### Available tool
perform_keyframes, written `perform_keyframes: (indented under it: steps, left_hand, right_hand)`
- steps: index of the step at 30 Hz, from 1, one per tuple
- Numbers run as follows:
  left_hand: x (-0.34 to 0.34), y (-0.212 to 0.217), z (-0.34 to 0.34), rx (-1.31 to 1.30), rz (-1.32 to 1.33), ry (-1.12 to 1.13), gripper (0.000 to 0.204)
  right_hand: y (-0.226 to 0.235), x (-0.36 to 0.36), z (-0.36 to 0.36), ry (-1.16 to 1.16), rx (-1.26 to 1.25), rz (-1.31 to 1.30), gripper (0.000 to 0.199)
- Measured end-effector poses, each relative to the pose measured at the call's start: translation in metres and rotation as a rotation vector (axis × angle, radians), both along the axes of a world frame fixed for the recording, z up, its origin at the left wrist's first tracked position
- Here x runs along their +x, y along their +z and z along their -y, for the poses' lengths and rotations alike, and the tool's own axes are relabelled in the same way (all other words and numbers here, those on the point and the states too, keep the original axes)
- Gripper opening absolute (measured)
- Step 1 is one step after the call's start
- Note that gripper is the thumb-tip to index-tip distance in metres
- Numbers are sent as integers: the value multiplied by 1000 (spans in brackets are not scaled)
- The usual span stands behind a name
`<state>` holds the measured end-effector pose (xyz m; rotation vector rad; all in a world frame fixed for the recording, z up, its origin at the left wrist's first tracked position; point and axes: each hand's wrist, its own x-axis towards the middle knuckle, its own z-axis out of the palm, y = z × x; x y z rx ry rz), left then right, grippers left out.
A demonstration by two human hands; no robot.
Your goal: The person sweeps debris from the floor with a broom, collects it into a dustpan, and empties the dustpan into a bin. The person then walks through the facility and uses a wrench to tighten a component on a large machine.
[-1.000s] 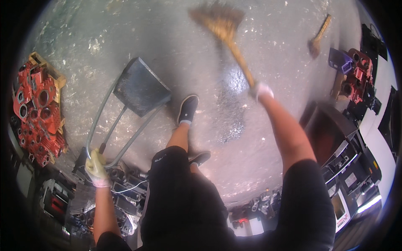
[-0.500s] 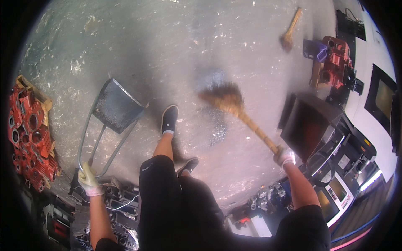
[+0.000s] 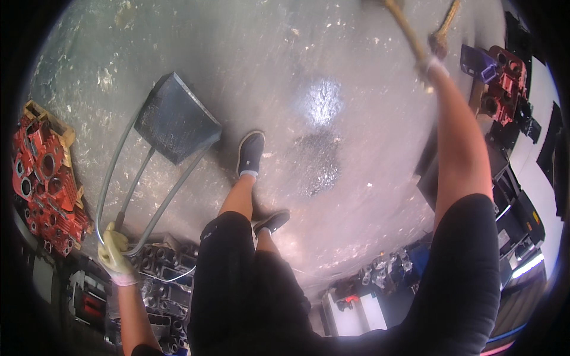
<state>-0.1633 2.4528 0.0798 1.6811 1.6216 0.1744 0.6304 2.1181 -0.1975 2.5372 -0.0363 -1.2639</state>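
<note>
My left hand (image 3: 116,255), in a pale glove, is wrapped round the bent tube handle of a dark metal dustpan (image 3: 178,118). The pan is left of my feet, low at the floor. At the upper right my right hand (image 3: 433,68), also gloved and slightly blurred, grips the stick of a straw broom (image 3: 405,26). The broom's head lies out of view past the top edge. Close by that hand is a second straw broom (image 3: 445,29) on the floor. A patch of dark and glittering debris (image 3: 319,163) is right of my front shoe.
Red metal castings (image 3: 47,178) stand on a wooden pallet (image 3: 65,136) at the left. More red castings (image 3: 507,83) and a purple part (image 3: 480,62) are at the right, near white machines. Grey metal parts (image 3: 169,296) lie behind on the left; a white box (image 3: 356,314) is behind me.
My right arm has swung the broom up and away from me, its head leaving the view. The dustpan has shifted slightly forward and right in view, still in my left hand.
</note>
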Motion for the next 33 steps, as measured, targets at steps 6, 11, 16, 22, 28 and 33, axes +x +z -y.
perform_keyframes:
  steps: [6, 11, 16, 22, 28, 33]
  left_hand:
    - [17, 24, 7, -17, -136, 247, 39]
    - [-7, 20, -3, 3, -147, 165, 41]
    - [-14, 26, -4, -5, -90, 110, 42]
    - [-17, 34, 11, 40, -130, 87, 43]
    - [-28, 37, 33, 96, -22, 61, 43]
    - [-82, 52, 54, 53, 85, 193, 41]
  right_hand:
    - [102, -262, 171, 72, -310, -132, 37]
    - [200, -390, 258, 117, -370, -397, 41]
    - [286, -412, 275, 124, -269, -381, 35]
    - [293, -374, 235, -982, 394, -664, 42]
    - [145, -290, 169, -595, 702, -327, 24]
    - [102, -378, 127, -1074, 798, -310, 33]
